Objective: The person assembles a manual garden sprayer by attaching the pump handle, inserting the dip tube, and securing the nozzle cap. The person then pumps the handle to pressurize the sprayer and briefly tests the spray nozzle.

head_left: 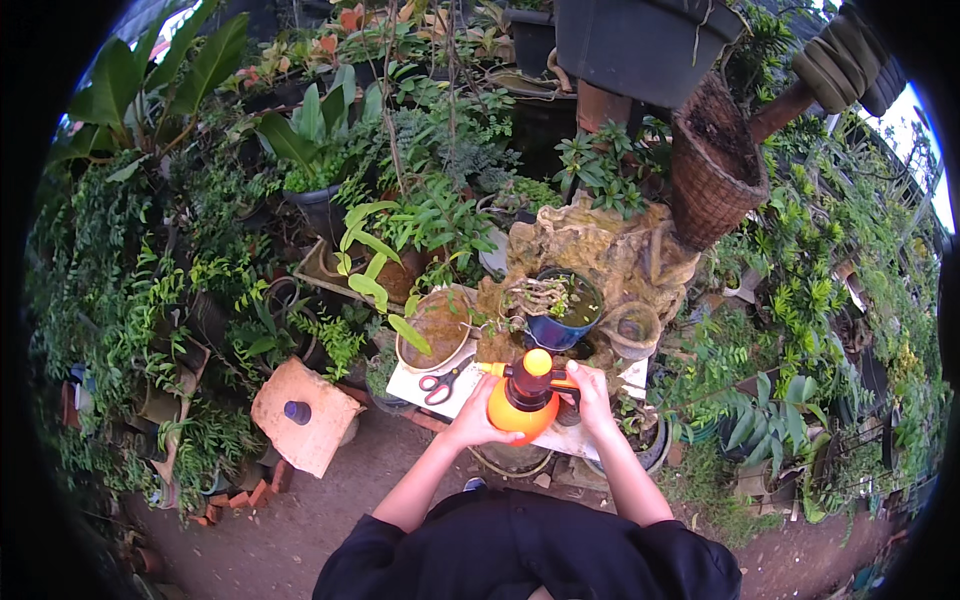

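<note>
1 orange sprayer is at the near edge of a white board; whether it rests there cannot be told. Left hand cups its orange body; right hand grips its dark handle. 1 pair of scissors lies left; 1 blue pot stands beyond.

Spray bottle: rounded orange body, dark collar, orange top knob, yellow nozzle pointing left, dark handle at right. Roughly upright, held between left hand and right hand.
</note>
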A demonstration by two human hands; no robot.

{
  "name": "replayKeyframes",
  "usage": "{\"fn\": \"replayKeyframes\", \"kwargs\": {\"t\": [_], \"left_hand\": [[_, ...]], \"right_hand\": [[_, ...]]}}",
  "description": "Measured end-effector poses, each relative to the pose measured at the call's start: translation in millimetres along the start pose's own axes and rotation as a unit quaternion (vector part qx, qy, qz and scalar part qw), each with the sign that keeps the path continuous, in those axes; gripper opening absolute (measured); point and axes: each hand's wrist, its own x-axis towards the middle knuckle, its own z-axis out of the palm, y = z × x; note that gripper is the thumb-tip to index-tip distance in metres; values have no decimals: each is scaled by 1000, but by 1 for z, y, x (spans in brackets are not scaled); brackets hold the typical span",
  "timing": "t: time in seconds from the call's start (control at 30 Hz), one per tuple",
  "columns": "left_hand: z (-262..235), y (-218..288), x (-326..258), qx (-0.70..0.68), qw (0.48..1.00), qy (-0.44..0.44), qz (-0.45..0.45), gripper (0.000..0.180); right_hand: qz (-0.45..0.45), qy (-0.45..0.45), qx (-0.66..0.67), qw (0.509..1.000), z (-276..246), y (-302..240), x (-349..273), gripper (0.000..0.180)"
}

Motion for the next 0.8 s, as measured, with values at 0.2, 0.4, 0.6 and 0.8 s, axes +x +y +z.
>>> {"fn": "replayKeyframes", "kwargs": {"t": [0.2,0.4,0.6,0.8], "left_hand": [[-10,4,7,8,997,2,73,116],[2,29,-1,-57,979,115,156,98],[12,35,3,-16,951,244,191,66],[31,15,-2,-25,920,279,273,65]], "right_hand": [[-84,26,-109,990,-4,3,61,54],[-227,129,-235,936,17,-4,44,46],[-217,171,-232,933,19,-3,1,23],[-111,22,-113,987,23,8,-14,33]]}}
